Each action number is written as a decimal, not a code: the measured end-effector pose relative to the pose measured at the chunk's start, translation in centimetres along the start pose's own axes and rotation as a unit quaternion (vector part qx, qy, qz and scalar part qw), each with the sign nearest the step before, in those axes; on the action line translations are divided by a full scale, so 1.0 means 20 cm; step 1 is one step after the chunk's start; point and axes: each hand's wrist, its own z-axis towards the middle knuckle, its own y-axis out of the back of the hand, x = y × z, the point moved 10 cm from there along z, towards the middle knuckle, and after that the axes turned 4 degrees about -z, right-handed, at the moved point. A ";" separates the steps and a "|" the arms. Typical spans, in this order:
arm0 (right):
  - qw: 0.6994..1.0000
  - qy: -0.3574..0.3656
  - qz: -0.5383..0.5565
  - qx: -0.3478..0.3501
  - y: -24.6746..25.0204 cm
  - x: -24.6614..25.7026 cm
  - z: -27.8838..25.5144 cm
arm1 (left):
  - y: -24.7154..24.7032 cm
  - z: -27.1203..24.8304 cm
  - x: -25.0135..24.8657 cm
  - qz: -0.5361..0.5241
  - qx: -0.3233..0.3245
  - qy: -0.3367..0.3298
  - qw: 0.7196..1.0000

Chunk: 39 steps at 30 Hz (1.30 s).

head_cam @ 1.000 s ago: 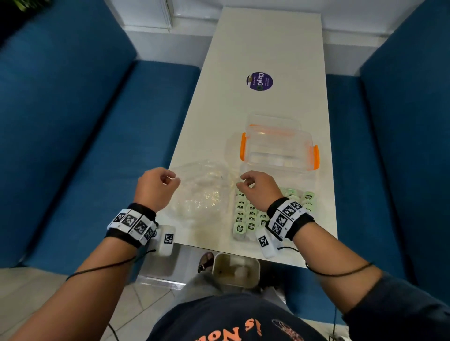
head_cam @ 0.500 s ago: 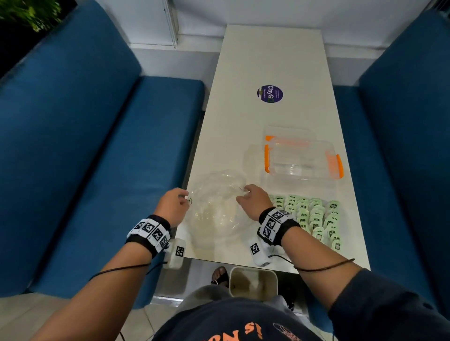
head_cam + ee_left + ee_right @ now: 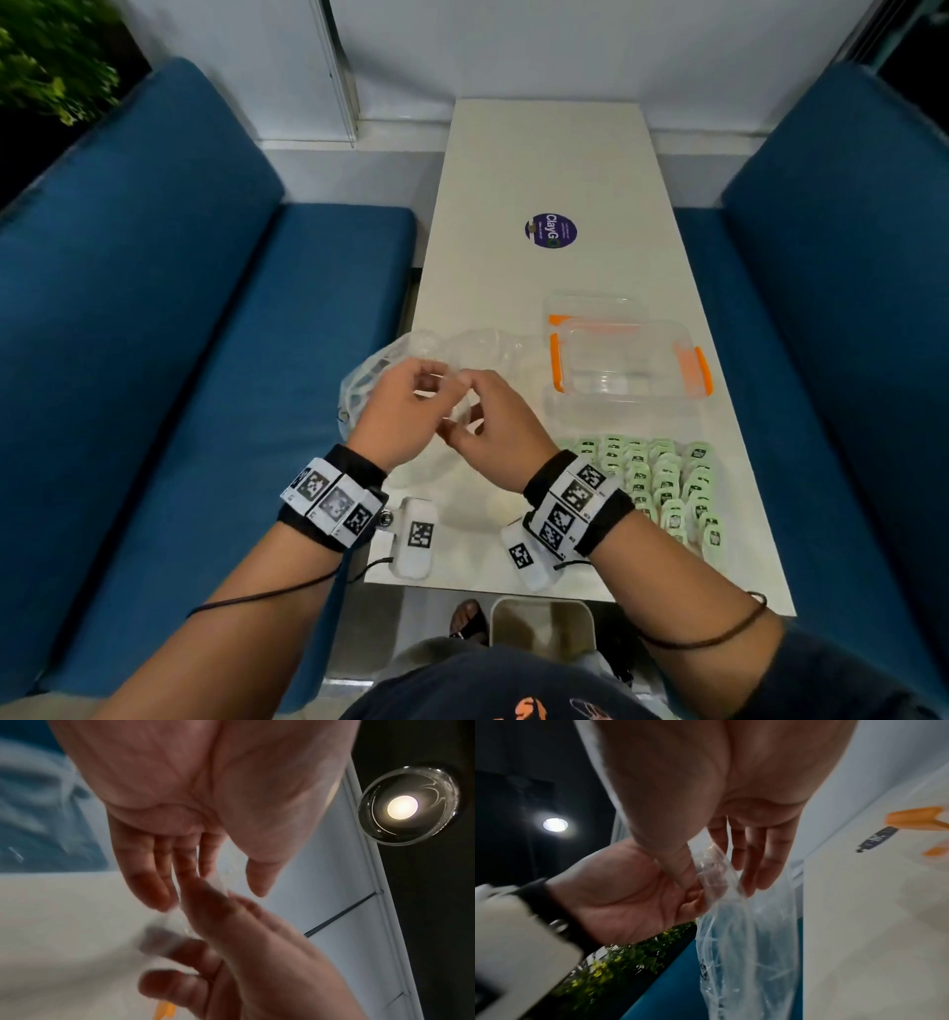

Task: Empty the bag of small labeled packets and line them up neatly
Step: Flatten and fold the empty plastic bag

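Observation:
The clear plastic bag (image 3: 380, 365) hangs crumpled above the left side of the white table (image 3: 539, 169); I see no packets in it. My left hand (image 3: 431, 380) and right hand (image 3: 462, 406) meet at its top edge. In the right wrist view the right hand (image 3: 718, 882) pinches the bag (image 3: 744, 943) between thumb and fingers, and the left hand's fingers hold it just below. The left wrist view is blurred, with a bit of film (image 3: 221, 882) between the hands. Small green labeled packets (image 3: 662, 478) lie in neat rows at the table's near right.
A clear container (image 3: 616, 390) with orange latches stands behind the packets, its lid (image 3: 590, 303) just beyond. A purple sticker (image 3: 550, 231) marks the table's middle. Blue benches (image 3: 205, 360) flank the table. A small bin (image 3: 542, 622) sits under the near edge.
The bag lay spread on the table with a hand at each side. Both hands have since come together and lifted it off the surface.

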 end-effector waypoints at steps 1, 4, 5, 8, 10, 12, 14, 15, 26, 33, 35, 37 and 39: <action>1.000 0.017 -0.011 0.017 -0.01 0.03 -0.01 | 0.00 0.01 -0.02 -0.002 -0.011 -0.005 1.000; 0.996 0.053 -0.068 0.028 0.03 0.04 0.00 | 0.02 0.02 -0.05 -0.017 -0.027 -0.008 0.999; 0.994 0.067 -0.081 -0.002 0.09 0.05 0.00 | 0.03 0.02 -0.06 -0.015 -0.026 -0.009 1.000; 0.981 0.119 -0.121 -0.096 0.26 0.08 0.00 | 0.04 0.02 -0.07 0.010 0.003 -0.008 1.000; 0.972 0.132 -0.182 -0.065 0.24 0.09 0.03 | 0.03 0.02 -0.05 -0.029 0.029 0.016 0.999; 0.967 0.120 -0.222 -0.026 0.20 0.07 0.06 | 0.02 0.04 -0.01 -0.075 0.047 0.048 0.995; 0.966 0.125 -0.223 -0.041 0.21 0.09 0.07 | -0.01 0.03 -0.02 -0.111 0.060 0.060 0.990; 0.967 0.124 -0.219 -0.048 0.22 0.09 0.08 | -0.02 0.03 -0.03 -0.124 0.069 0.059 0.988; 0.962 0.109 -0.242 0.070 0.25 0.14 0.09 | 0.00 -0.01 -0.22 0.253 0.117 -0.156 0.948; 0.976 0.095 -0.174 0.093 0.38 0.11 0.08 | 0.05 -0.05 -0.27 0.255 0.161 -0.166 0.939; 0.981 0.082 -0.154 0.090 0.42 0.08 0.07 | 0.06 -0.04 -0.24 0.245 0.158 -0.149 0.945; 0.983 0.076 -0.148 0.079 0.45 0.06 0.06 | 0.07 -0.04 -0.24 0.194 0.138 -0.129 0.963; 0.983 0.075 -0.153 0.067 0.46 0.05 0.05 | 0.11 -0.01 -0.25 0.140 0.105 -0.110 0.979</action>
